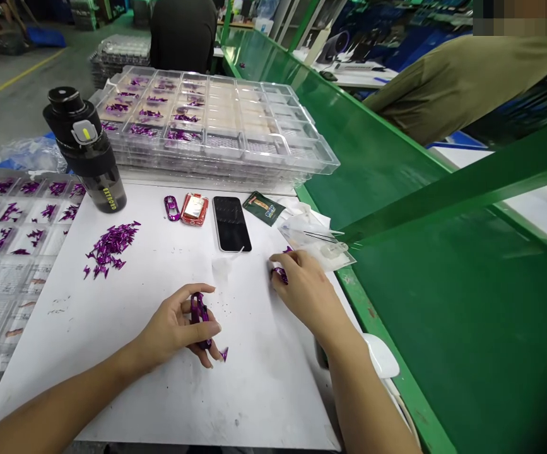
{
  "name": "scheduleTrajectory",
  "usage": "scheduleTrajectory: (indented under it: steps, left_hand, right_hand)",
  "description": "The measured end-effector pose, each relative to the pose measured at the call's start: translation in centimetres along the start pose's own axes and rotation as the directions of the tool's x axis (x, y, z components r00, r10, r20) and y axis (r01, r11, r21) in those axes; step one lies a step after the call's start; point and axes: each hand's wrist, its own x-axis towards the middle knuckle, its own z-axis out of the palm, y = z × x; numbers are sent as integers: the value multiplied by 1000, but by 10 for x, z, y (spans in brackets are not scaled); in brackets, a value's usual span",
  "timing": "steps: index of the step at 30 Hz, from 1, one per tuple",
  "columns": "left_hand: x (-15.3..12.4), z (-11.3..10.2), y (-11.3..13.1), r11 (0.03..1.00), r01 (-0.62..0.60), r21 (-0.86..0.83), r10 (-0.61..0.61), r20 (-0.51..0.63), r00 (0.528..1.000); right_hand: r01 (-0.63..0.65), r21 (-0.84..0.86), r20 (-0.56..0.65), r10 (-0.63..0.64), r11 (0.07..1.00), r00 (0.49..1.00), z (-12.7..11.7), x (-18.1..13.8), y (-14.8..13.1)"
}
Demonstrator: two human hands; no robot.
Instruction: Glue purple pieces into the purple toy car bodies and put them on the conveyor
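Car shell [199, 313], glossy purple with window gaps, is sitting left of centre, fingers of the left hand [176, 328] gripping it; right hand [305, 289] is curling over a purple part [281, 273], grip unclear.

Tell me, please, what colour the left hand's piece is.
The piece in the left hand is mostly shiny purple (head view).

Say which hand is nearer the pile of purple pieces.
Left. The left hand is to the right of the purple pile, closer to the camera; the right hand is farther right, by the clear bag.
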Motion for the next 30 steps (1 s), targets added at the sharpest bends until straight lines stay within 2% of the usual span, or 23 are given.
scheduleTrajectory:
  steps: [4,10,14,18,21,23,25,27,30]
  left_hand:
    - [0,0,2,1000,-2,-8,2,-3,1000]
    - [-1,1,2,1000,-4,-14,4,-4,1000]
    - [-1,0,2,1000,-7,-8,7,2,1000]
    - [0,0,2,1000,-16,-16,16,-32,999]
    - [0,3,0,997,-70,-42,62,-168,984]
    - [0,5,-1,994,-100,-40,88,-234,968]
    - [-1,6,-2,993,-112,-36,101,-238,966]
    - [-1,7,-3,990,-127,-66,108,-231,967]
    - [0,6,-4,977,-152,-152,109,-259,960]
  right_hand:
    - [100,48,0,-101,994,995,-1,0,4]
    - [145,132,11,-147,981,989,-3,-1,-5]
    - [123,226,61,-140,966,988,-3,-1,-11]
    - [106,234,36,-118,966,992,-8,-5,-17]
    - [183,395,-86,-162,900,983,-20,-17,-36]
    - [292,540,-229,-196,790,953,-28,-28,-57]
    - [386,608,-349,-203,694,915,-31,-37,-79]
    - [434,608,-429,-184,665,884,-29,-45,-97]
    - [471,551,-525,-153,688,837,-21,-50,-111]
